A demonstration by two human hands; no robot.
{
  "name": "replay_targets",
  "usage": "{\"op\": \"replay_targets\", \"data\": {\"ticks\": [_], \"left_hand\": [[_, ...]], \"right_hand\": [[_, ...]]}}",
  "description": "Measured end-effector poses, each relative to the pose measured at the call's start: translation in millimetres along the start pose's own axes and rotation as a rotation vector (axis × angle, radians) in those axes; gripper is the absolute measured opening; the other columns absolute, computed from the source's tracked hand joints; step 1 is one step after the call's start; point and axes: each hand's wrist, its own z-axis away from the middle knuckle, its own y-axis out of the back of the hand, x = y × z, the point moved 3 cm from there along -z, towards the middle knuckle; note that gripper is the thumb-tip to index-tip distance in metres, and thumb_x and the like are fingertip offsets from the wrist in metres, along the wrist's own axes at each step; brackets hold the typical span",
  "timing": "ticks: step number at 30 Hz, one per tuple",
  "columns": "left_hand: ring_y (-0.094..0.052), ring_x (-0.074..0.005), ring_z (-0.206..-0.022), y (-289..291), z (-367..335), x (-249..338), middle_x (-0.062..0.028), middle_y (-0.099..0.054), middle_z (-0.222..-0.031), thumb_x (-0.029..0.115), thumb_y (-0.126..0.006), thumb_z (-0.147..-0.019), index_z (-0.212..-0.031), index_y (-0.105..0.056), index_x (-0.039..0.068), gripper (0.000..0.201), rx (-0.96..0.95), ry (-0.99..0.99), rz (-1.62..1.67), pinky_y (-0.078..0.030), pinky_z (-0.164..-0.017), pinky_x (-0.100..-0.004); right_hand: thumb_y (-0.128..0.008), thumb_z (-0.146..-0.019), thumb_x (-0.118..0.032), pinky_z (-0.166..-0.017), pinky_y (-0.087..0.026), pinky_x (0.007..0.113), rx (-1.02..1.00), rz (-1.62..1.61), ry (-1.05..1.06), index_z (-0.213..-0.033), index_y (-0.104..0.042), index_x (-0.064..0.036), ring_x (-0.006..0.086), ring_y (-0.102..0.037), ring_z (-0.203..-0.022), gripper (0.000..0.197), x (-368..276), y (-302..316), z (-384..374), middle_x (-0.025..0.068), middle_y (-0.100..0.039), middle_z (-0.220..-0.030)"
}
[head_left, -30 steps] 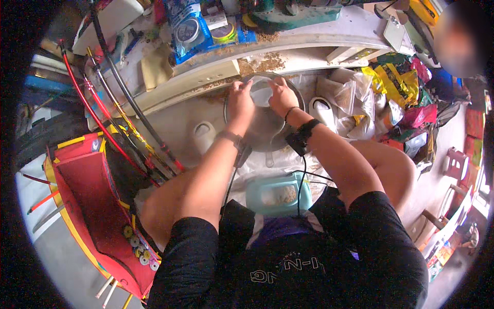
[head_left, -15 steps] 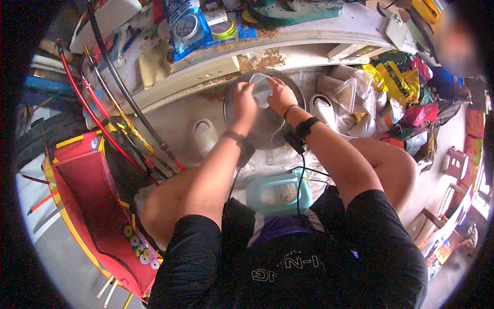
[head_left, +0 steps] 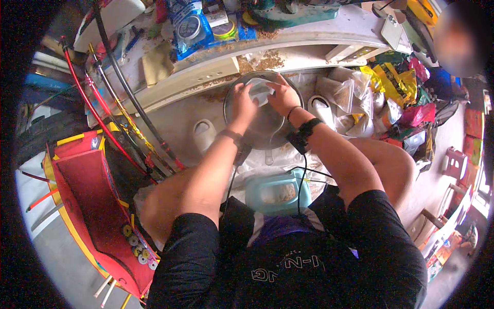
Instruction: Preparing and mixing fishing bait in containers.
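Between both hands is a translucent whitish plastic piece (head_left: 261, 92), thin and clear enough to pass for a small bag or a cup; I cannot tell which. My left hand (head_left: 244, 105) grips its left edge, fingers curled. On its other side, my right hand (head_left: 284, 98) pinches the edge with the forefinger raised. Below them a round metal basin (head_left: 257, 135) like a pan rests on the floor, a short handle toward me. What it holds is blurred and shaded. Dark straps with small boxes and cables circle both wrists.
A cluttered, dusty bench (head_left: 355, 32) runs across the far side. White clogs (head_left: 204, 135) flank the basin. Several plastic bags (head_left: 355, 92) heap up at right. Rods (head_left: 134, 105) lean at left above a red case (head_left: 85, 190). A pale turquoise plastic item (head_left: 252, 193) lies near my lap.
Both hands have shifted slightly; the right fingers are spread more, with the forefinger lifted. The plastic piece sits a little lower and looks wider.
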Motion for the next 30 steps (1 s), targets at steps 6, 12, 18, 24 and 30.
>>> {"op": "replay_targets", "data": {"ticks": [6, 12, 18, 24, 30], "left_hand": [[-0.054, -0.0335, -0.111, 7, -1, -4, -0.0174, -0.058, -0.114, 0.0, -0.074, -0.066, -0.114, -0.063, 0.008, 0.05, -0.074, 0.016, -0.007, -0.045, -0.096, -0.0393], [-0.056, -0.0328, -0.106, -4, 6, 4, -0.015, -0.059, -0.111, 0.0, -0.073, -0.065, -0.103, -0.065, 0.001, 0.039, -0.051, 0.081, 0.032, -0.046, -0.093, -0.0384], [-0.056, -0.0338, -0.103, 5, 15, 5, -0.0154, -0.058, -0.108, 0.004, -0.071, -0.066, -0.105, -0.064, -0.001, 0.039, 0.056, 0.007, 0.004, -0.046, -0.091, -0.04], [-0.052, -0.0326, -0.11, 6, 21, 4, -0.016, -0.055, -0.111, 0.004, -0.07, -0.066, -0.106, -0.066, 0.004, 0.04, -0.018, 0.065, 0.032, -0.043, -0.095, -0.0395], [-0.051, -0.0335, -0.112, 7, 26, -1, -0.0169, -0.055, -0.115, 0.003, -0.07, -0.064, -0.104, -0.066, 0.007, 0.041, -0.01, 0.041, 0.01, -0.042, -0.097, -0.0399]], "right_hand": [[-0.067, -0.074, -0.02, -0.098, -0.045, 0.04, 0.048, -0.072, 0.114, -0.113, -0.066, -0.01, 0.0346, -0.055, -0.116, 0.04, 15, 9, -3, 0.0181, -0.055, -0.126], [-0.066, -0.073, -0.018, -0.102, -0.042, 0.038, -0.06, -0.08, 0.073, -0.123, -0.06, -0.0089, 0.0346, -0.052, -0.12, 0.051, 25, -14, -2, 0.0209, -0.054, -0.128], [-0.066, -0.073, -0.019, -0.102, -0.042, 0.038, -0.031, -0.25, 0.014, -0.124, -0.058, -0.0035, 0.0364, -0.051, -0.121, 0.054, 25, -33, 0, 0.027, -0.048, -0.134], [-0.067, -0.071, -0.018, -0.101, -0.043, 0.04, -0.019, -0.145, -0.013, -0.123, -0.059, -0.0075, 0.0389, -0.048, -0.123, 0.053, 30, -29, 7, 0.0281, -0.049, -0.132], [-0.069, -0.071, -0.018, -0.106, -0.038, 0.04, -0.042, -0.205, -0.017, -0.123, -0.06, -0.0139, 0.0377, -0.043, -0.129, 0.053, 35, -40, 7, 0.0267, -0.044, -0.137]]}}
